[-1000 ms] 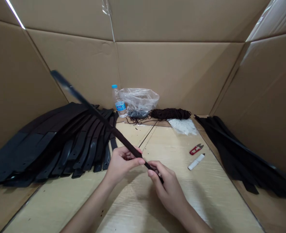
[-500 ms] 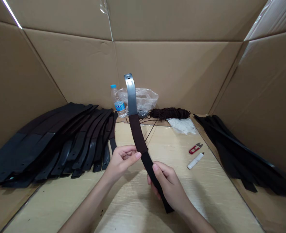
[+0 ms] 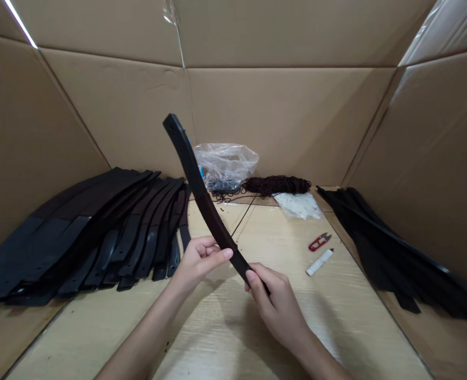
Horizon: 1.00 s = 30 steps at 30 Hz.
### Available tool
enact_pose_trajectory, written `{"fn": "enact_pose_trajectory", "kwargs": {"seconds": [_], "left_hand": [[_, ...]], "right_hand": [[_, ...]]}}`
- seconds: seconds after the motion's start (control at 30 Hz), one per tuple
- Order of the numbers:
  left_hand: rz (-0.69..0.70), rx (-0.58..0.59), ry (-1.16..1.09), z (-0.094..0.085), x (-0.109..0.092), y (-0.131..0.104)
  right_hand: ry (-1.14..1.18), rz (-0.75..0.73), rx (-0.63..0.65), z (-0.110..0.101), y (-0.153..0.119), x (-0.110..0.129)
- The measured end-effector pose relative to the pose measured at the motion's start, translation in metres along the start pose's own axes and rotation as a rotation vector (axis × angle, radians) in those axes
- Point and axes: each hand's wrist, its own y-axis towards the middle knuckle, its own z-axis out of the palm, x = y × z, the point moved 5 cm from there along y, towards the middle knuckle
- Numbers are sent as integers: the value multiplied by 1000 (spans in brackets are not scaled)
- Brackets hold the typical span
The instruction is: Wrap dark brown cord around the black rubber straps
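A long curved black strip (image 3: 184, 155) rises from my hands toward the upper left, its middle wrapped in dark brown cord. My right hand (image 3: 275, 298) is closed round its lower part. Thumb and fingers of my left hand (image 3: 205, 261) pinch the strip at the lower end of the brown wrapping. A thin brown cord (image 3: 244, 215) runs from the wrapping back to a tangled heap of brown cord (image 3: 277, 184) at the rear of the table.
Many black strips with brown wrapping (image 3: 86, 211) lie piled at the left; more black strips (image 3: 380, 243) lie at the right. Red snips (image 3: 319, 241), a white-handled tool (image 3: 319, 262), a white packet (image 3: 299, 206) and a clear plastic bag (image 3: 229, 163) rest on the table. Cardboard walls surround it.
The strip has turned in my hands; its top has swung left, its narrow edge now faces me, and it covers most of the bottle. Both hands stay in nearly the same place.
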Motion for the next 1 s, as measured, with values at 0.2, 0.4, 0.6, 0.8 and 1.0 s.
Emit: {"fn": "enact_pose_trajectory", "kwargs": {"seconds": [0.2, 0.4, 0.6, 0.8, 1.0], "left_hand": [[-87, -10, -75, 1, 7, -1], [-97, -20, -130, 1, 2, -3], [-144, 26, -103, 2, 3, -2], [-115, 33, -74, 3, 2, -2], [-104, 12, -60, 3, -1, -3]], "right_hand": [[4, -7, 43, 3, -1, 1], [96, 72, 103, 7, -3, -1], [96, 76, 114, 8, -2, -1], [82, 80, 120, 9, -2, -3], [47, 59, 118, 9, -2, -2]]}}
